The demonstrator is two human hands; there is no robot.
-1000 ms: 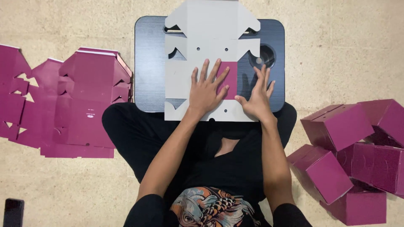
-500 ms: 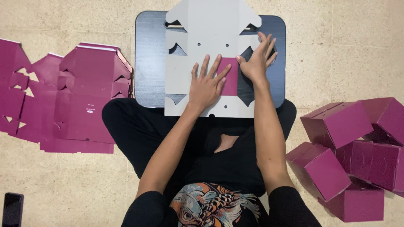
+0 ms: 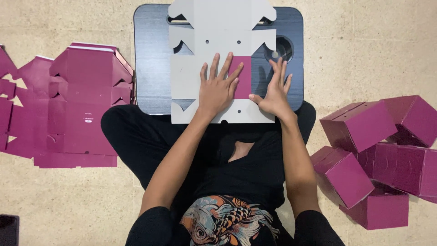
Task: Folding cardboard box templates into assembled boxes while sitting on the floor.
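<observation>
A flat die-cut cardboard box blank [image 3: 195, 77], grey side up, lies on a dark lap table [image 3: 150, 68] over my crossed legs. One flap [image 3: 245, 77] is folded over and shows its magenta face. My left hand [image 3: 217, 89] presses flat on the blank, fingers spread, fingertips touching the magenta flap. My right hand [image 3: 273, 91] rests with spread fingers on the blank's right edge, just right of the flap, thumb touching the card.
A stack of flat magenta box blanks [image 3: 77, 105] lies on the floor to the left. Several assembled magenta boxes [image 3: 378, 155] are piled on the right. A round cup recess [image 3: 278, 48] sits in the table's right part. A dark phone [image 3: 8, 228] lies bottom left.
My right hand slid up to the blank's upper right edge and has come back down beside the magenta flap. My left hand stays pressed on the blank.
</observation>
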